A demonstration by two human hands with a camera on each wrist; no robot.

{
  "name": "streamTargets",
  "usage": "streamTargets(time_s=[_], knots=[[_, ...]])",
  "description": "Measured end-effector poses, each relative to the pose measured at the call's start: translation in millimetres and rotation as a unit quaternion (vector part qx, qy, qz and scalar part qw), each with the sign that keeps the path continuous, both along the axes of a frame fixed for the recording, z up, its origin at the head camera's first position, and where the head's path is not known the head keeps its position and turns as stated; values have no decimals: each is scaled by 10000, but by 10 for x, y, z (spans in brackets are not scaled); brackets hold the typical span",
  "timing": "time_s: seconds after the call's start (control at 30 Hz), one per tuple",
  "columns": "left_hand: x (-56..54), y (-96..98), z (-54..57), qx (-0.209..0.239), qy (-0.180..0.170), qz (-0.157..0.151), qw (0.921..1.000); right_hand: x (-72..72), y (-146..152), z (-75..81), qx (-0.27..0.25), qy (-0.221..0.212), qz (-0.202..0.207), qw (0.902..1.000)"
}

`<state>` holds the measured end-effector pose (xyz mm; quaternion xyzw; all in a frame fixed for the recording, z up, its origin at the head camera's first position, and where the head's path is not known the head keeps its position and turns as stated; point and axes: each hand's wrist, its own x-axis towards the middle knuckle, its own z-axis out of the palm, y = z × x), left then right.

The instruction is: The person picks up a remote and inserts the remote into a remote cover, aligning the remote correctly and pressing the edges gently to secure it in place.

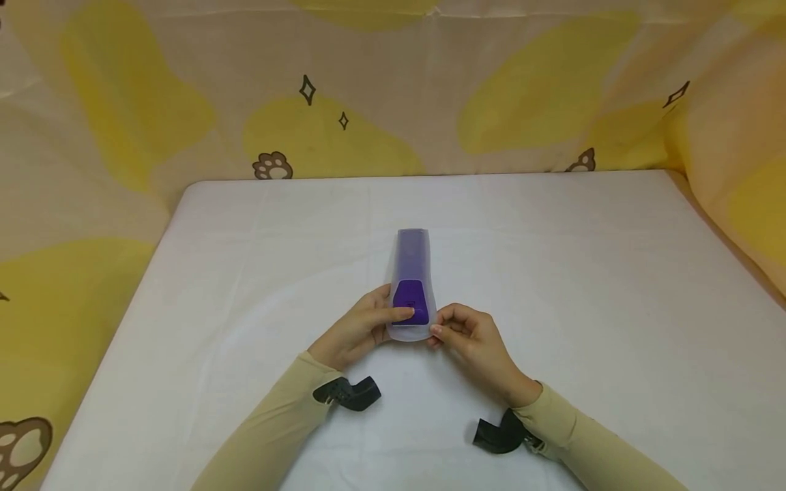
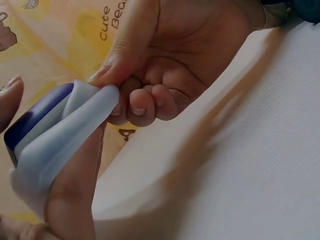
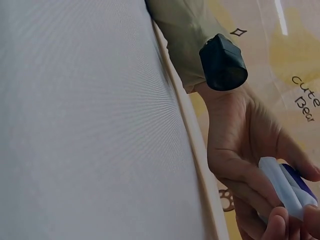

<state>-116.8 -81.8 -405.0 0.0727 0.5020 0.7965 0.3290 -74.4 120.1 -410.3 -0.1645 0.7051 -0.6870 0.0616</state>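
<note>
A long purple object, shaped like a remote control, sits in a soft translucent cover (image 1: 413, 256), with a darker purple panel (image 1: 410, 293) bare at its near end. My left hand (image 1: 362, 324) grips it from the left, thumb across the panel and fingers underneath. At the near right corner, my right hand (image 1: 475, 341) pinches the cover's edge between thumb and fingers. In the left wrist view the pinched cover (image 2: 65, 132) stands away from the purple body (image 2: 37, 112). The right wrist view shows the cover (image 3: 282, 185) between both hands; the object's underside is hidden.
A white-covered table (image 1: 583, 273) extends beneath the hands. Behind it and at the sides hangs a yellow and beige patterned cloth (image 1: 393, 88). Black wrist-worn devices (image 1: 348, 393) sit at both sleeve cuffs.
</note>
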Motion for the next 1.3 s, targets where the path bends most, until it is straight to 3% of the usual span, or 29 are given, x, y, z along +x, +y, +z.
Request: streamTargets(time_s=[0.5, 0.77, 1.07, 1.2, 1.3], knots=[[16, 46, -35, -88, 46, 229, 9997, -9, -2, 2, -97, -571, -69, 9983], [16, 67, -19, -252, -218, 322, 9989, -14, -11, -11, 95, -859, -167, 9961], [8, 91, -18, -369, -297, 667, 9966, -7, 4, -28, -226, -919, -21, 9955], [25, 104, 4, -645, -150, 939, 9934, 1, 4, -29, -317, -931, -12, 9952], [43, 124, 27, -878, 145, 1049, 9905, 6, 2, -21, -304, -955, -171, 9948]])
